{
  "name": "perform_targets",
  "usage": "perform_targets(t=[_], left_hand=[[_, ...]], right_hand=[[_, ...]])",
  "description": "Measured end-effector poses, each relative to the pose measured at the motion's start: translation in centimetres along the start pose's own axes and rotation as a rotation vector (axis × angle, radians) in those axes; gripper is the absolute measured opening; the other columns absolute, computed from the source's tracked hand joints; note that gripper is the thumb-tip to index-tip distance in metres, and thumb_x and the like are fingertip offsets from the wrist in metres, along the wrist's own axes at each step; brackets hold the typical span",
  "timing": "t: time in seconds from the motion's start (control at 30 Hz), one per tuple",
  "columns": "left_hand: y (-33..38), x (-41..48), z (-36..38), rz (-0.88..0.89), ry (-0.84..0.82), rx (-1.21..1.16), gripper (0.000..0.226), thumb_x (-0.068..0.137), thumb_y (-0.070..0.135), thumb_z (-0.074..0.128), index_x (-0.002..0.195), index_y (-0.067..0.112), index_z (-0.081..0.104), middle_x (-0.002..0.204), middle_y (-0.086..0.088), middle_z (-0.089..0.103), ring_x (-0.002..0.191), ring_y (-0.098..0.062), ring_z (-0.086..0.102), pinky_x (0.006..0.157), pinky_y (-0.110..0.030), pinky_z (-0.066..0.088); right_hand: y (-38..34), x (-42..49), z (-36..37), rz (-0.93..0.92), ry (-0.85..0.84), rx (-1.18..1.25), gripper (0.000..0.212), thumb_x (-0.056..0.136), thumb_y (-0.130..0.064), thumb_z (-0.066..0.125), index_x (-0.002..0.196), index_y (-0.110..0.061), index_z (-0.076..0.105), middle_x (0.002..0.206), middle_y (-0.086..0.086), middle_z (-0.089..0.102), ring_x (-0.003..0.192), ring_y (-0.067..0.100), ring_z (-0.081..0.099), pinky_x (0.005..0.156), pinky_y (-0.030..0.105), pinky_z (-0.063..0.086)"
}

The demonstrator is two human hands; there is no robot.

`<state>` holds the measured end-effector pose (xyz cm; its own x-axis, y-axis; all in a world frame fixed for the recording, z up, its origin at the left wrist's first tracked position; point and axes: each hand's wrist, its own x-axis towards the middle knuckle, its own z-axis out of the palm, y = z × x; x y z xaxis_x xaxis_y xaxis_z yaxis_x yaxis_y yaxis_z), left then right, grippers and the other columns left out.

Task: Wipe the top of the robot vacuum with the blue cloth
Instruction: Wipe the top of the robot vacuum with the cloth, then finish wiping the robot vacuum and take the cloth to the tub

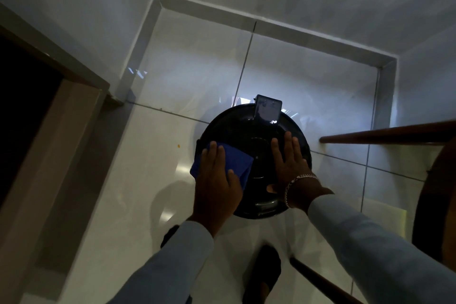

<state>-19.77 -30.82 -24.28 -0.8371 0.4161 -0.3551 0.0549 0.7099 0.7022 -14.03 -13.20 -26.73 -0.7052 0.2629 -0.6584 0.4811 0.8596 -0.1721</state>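
Observation:
A round black robot vacuum (244, 128) sits on the glossy white tiled floor (192, 74) in a dim room corner. A folded blue cloth (238, 159) lies on its left top side. My left hand (217, 180) presses flat on the cloth, fingers together and pointing away from me. My right hand (291, 163) rests flat on the right side of the vacuum's top, fingers spread, holding nothing; a silver bracelet is on its wrist. A black rectangular part (267, 108) sits at the vacuum's far edge.
White walls with a skirting board (308, 37) close off the far side and right. A brown door frame (61, 86) stands at the left. Dark wooden chair legs (385, 134) and a seat edge are at the right. My dark shoe (264, 276) is below.

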Motion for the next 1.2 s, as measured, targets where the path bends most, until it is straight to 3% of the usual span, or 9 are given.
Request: perform_targets(t=[0.17,0.27,0.37,0.57,0.7,0.83,1.0,1.1,1.2], left_hand=[[0.8,1.0,-2.0,-0.099,0.175,-0.128,0.047,0.082,-0.009,0.044,0.128,0.0,0.051,0.137,-0.023,0.051,0.129,-0.038,0.047,0.109,-0.047,0.039],[0.4,3.2,-3.5,-0.288,0.061,0.026,0.058,0.082,0.005,0.054,0.137,0.011,0.037,0.129,-0.019,0.058,0.12,-0.039,0.051,0.1,-0.053,0.044],[-0.1,4.0,-3.5,-0.417,-0.096,0.12,0.057,0.078,0.018,0.064,0.13,0.015,0.042,0.125,-0.015,0.059,0.117,-0.038,0.05,0.101,-0.056,0.039],[1.0,1.5,-2.4,-0.366,-0.11,-0.124,0.03,0.079,0.011,0.069,0.106,0.002,0.061,0.1,-0.015,0.065,0.095,-0.032,0.061,0.076,-0.032,0.046],[4.1,-0.7,-2.7,-0.256,-0.23,-0.281,0.032,0.082,0.007,0.068,0.112,0.007,0.059,0.099,-0.007,0.061,0.095,-0.028,0.06,0.076,-0.031,0.045],[11.6,-3.0,-2.8,-0.12,-0.309,-0.408,0.023,0.084,0.013,0.067,0.1,0.028,0.06,0.097,0.006,0.064,0.089,-0.013,0.062,0.076,-0.029,0.052],[24.7,-8.3,0.8,-0.049,-0.398,-0.552,0.013,0.085,0.024,0.066,0.098,0.023,0.063,0.099,-0.007,0.07,0.091,-0.025,0.068,0.077,-0.043,0.058],[31.3,-12.5,4.4,0.041,-0.45,-0.563,0.032,0.086,0.035,0.061,0.113,0.017,0.06,0.107,-0.009,0.07,0.096,-0.024,0.067,0.082,-0.045,0.057],[35.3,-16.0,9.3,0.115,-0.519,-0.429,0.037,0.09,0.026,0.057,0.126,0.019,0.051,0.117,-0.006,0.065,0.105,-0.02,0.062,0.091,-0.041,0.054]], right_hand=[[-0.5,-1.6,-0.8,-0.012,0.084,0.056,0.114,0.072,-0.033,0.074,0.146,-0.024,-0.012,0.156,0.01,-0.021,0.144,0.03,-0.016,0.114,0.055,0.012],[-3.2,-3.2,0.2,0.023,0.311,0.111,0.085,0.079,-0.024,0.066,0.146,-0.016,0.014,0.154,0.017,0.02,0.141,0.035,0.02,0.11,0.052,0.029],[-6.6,-4.3,1.2,0.153,0.368,0.494,0.057,0.09,-0.026,0.049,0.142,-0.015,0.027,0.133,0.016,0.051,0.119,0.034,0.049,0.098,0.045,0.044],[-8.4,-4.0,1.9,0.339,0.184,0.932,0.081,0.075,-0.012,0.068,0.141,-0.013,0.021,0.136,0.019,0.045,0.12,0.037,0.049,0.091,0.036,0.044],[-5.5,-7.5,0.1,0.324,0.19,1.191,0.025,0.072,-0.005,0.068,0.096,-0.012,0.063,0.099,0.017,0.068,0.097,0.036,0.063,0.084,0.043,0.053],[-1.6,-14.9,-4.8,0.282,0.489,1.235,0.021,0.069,-0.01,0.075,0.079,-0.021,0.061,0.076,0.001,0.065,0.075,0.02,0.063,0.066,0.029,0.053],[4.7,-25.6,-11.7,0.408,0.968,1.077,0.031,0.069,-0.01,0.074,0.091,-0.019,0.054,0.074,-0.021,0.052,0.063,-0.015,0.054,0.053,-0.001,0.038],[10.9,-30.8,-14.3,0.545,1.118,0.981,0.033,0.072,-0.013,0.072,0.101,-0.016,0.055,0.079,-0.017,0.053,0.068,-0.002,0.053,0.058,0.006,0.042],[18.0,-32.8,-14.5,0.69,1.015,0.983,0.029,0.078,-0.016,0.066,0.105,-0.012,0.055,0.091,0.002,0.058,0.084,0.021,0.055,0.071,0.032,0.046]])
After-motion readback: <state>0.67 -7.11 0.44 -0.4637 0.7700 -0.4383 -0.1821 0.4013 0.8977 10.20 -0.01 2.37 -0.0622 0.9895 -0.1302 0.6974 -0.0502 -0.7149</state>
